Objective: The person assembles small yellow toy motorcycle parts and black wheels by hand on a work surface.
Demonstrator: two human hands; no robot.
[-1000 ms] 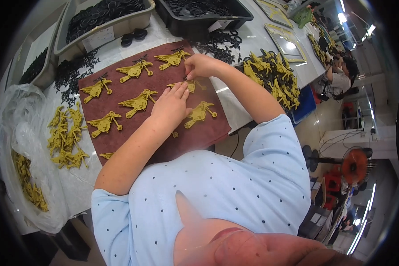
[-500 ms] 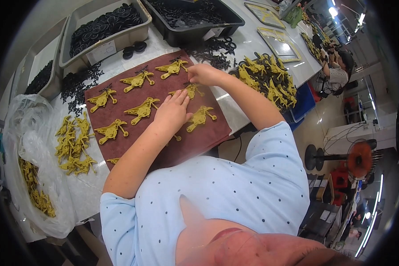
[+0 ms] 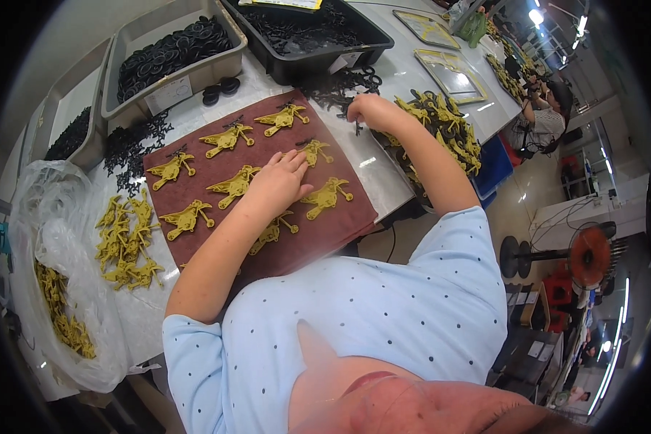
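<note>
My left hand [image 3: 278,182] lies flat with fingers stretched out, its fingertips at a yellow plastic frame piece [image 3: 315,152] on the brownish-red cloth [image 3: 260,266]. Several like pieces lie spread over the cloth; the far ones, such as the yellow piece at the far edge [image 3: 283,119], have small black parts on them. Off the cloth's right side, my right hand [image 3: 378,114] is closed in a pinch. A small black plastic part [image 3: 359,128] hangs at its fingertips. Beyond that hand lies a loose pile of black parts [image 3: 333,90].
A black bin [image 3: 307,61] and a grey bin [image 3: 173,90] of black wheel-like parts stand at the back. Yellow pieces [image 3: 126,246] and a clear plastic bag [image 3: 65,239] are at left. Yellow-and-black assemblies [image 3: 445,134] heap up at right. A co-worker [image 3: 546,119] sits farther right.
My right hand has moved right, off the cloth's far right area to beside the loose black parts. My left hand has stayed nearly in place on the cloth.
</note>
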